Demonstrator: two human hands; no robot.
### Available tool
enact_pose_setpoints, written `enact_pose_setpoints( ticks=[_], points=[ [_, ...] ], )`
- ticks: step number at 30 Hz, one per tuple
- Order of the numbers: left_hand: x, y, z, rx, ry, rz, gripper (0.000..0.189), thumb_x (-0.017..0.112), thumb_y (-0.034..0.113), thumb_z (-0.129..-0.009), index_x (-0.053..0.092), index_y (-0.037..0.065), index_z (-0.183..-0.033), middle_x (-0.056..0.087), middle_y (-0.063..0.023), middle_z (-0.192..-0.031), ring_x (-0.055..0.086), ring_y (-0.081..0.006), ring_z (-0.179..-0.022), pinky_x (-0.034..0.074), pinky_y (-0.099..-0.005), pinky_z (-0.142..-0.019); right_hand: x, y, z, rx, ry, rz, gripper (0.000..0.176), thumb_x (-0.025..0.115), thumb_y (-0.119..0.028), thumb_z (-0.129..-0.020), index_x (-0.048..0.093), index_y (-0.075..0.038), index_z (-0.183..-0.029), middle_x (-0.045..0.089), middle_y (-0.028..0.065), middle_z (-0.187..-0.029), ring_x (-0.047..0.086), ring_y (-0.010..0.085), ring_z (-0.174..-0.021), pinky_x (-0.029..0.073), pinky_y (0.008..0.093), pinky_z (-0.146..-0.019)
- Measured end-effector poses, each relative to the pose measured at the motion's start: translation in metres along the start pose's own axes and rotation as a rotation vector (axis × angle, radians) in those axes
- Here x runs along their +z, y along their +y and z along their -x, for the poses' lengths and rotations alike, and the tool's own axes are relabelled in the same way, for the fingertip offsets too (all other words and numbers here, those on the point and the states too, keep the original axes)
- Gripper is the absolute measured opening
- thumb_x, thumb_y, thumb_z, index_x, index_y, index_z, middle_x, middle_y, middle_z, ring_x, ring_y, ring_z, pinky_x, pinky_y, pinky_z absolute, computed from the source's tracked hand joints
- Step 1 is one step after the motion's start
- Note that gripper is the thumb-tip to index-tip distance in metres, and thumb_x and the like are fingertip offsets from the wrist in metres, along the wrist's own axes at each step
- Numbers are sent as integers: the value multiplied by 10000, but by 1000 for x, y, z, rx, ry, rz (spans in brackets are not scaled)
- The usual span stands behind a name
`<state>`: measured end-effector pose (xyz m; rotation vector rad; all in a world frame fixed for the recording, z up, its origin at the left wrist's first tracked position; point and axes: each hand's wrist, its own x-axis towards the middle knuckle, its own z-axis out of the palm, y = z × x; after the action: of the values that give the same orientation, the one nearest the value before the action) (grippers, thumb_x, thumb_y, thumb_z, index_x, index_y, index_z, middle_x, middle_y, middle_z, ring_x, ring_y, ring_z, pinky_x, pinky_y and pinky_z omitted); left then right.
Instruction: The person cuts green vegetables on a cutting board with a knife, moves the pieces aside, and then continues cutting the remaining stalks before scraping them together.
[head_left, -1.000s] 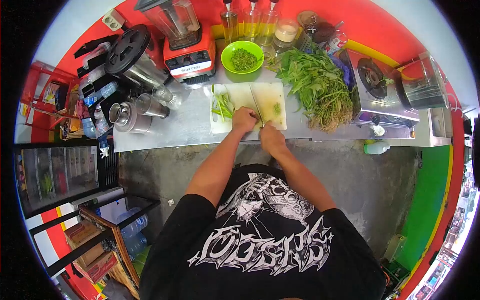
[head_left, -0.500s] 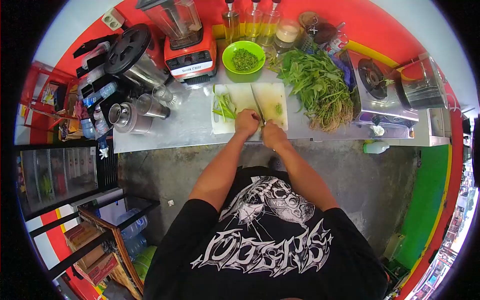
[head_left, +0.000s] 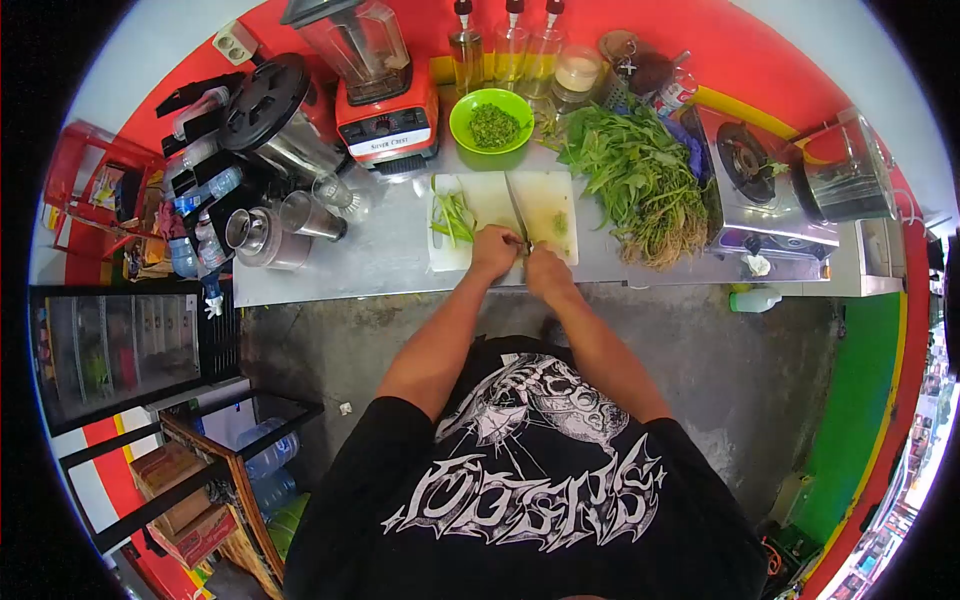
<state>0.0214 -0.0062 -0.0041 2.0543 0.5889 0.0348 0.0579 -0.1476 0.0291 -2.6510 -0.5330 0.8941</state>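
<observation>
My right hand (head_left: 546, 270) is wrapped round the handle of a knife (head_left: 516, 203), whose blade points away from me over a white cutting board (head_left: 485, 187). Close beside the blade, my left hand (head_left: 495, 251) is closed with its fingertips pinched; what they hold is too small to make out. Long green stalks (head_left: 452, 217) lie on the board's left side. To the right of the knife is a small patch of chopped green bits (head_left: 560, 222). Behind the board stands a lime-green bowl (head_left: 491, 156) with chopped greens (head_left: 494, 126) in it.
A heap of leafy greens with roots (head_left: 650, 190) lies to the right, before a gas stove (head_left: 765, 180). An orange blender (head_left: 388, 125), metal cups (head_left: 310, 215) and a lidded steel container (head_left: 285, 110) stand left. Bottles (head_left: 510, 55) line the back wall. The metal table's front edge (head_left: 340, 296) is near me.
The view has shifted slightly, so the table's things sit a little lower and to the right. Both hands stay at nearly the same spot on the board, with the knife still in my right hand.
</observation>
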Motion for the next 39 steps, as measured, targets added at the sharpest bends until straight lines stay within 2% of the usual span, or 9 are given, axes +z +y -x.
enact_pose_setpoints(
  ticks=[1,4,12,14,22,26,31,33,39],
  points=[
    [-5,-4,3,52,-32,32,145,681,76,-839,784,50,-937,761,-150,-886,738,-234,-792,570,-345,-765,-1,3,0,-20,13,-74,486,569,-316,-989,499,102,-1227,657,360,-1108,636,492,-1093,510,511,-948],
    [-28,-20,9,126,-106,142,168,666,40,-903,760,5,-1038,769,-128,-936,717,-169,-817,553,-301,-773,-7,5,8,-72,6,-141,469,577,-320,-1000,524,94,-1214,645,360,-1140,644,484,-1075,525,515,-928],
    [-83,-22,30,53,58,376,157,626,-10,-943,727,-17,-1063,743,-61,-943,673,-121,-858,529,-281,-822,-9,16,13,-163,-84,-149,506,615,-377,-983,556,77,-1197,656,357,-1102,642,467,-1085,510,516,-937],
    [-92,-31,32,95,217,309,149,628,-11,-943,727,-13,-1054,740,-57,-943,668,-119,-863,525,-280,-835,-18,22,15,-120,-116,-126,491,625,-368,-975,568,65,-1197,658,348,-1113,641,457,-1094,509,511,-941],
    [-107,-73,43,3,388,147,240,661,-31,-843,711,30,-1069,690,-85,-937,635,-163,-741,529,-305,-741,-31,35,2,19,21,-69,463,678,-357,-925,624,24,-1182,680,270,-1155,646,427,-1101,512,490,-950],
    [-108,-69,37,92,405,12,275,706,-11,-813,695,22,-1086,648,-117,-987,654,-220,-760,539,-346,-717,-33,48,5,-173,-42,-124,445,712,-347,-904,637,11,-1159,680,273,-1135,647,436,-1078,508,491,-931],
    [-96,-56,25,-13,378,-99,194,803,171,-779,737,15,-874,687,-182,-937,676,-324,-838,544,-415,-800,-34,66,8,-143,-66,-122,440,739,-349,-883,662,-16,-1160,686,257,-1135,657,423,-1070,514,490,-915],
    [-90,-54,25,-7,381,-141,201,807,179,-771,739,16,-868,684,-187,-940,675,-332,-852,543,-424,-810,-32,71,7,-150,83,-10,428,766,-390,-854,716,-42,-1098,710,228,-1046,680,405,-1005,526,483,-885],
    [-90,-64,19,31,333,-273,197,795,191,-745,741,8,-795,674,-222,-966,674,-370,-900,545,-440,-822,-55,59,31,-7,111,-95,374,795,-373,-822,758,-103,-1079,725,192,-1066,693,385,-993,540,469,-869]
  ],
)
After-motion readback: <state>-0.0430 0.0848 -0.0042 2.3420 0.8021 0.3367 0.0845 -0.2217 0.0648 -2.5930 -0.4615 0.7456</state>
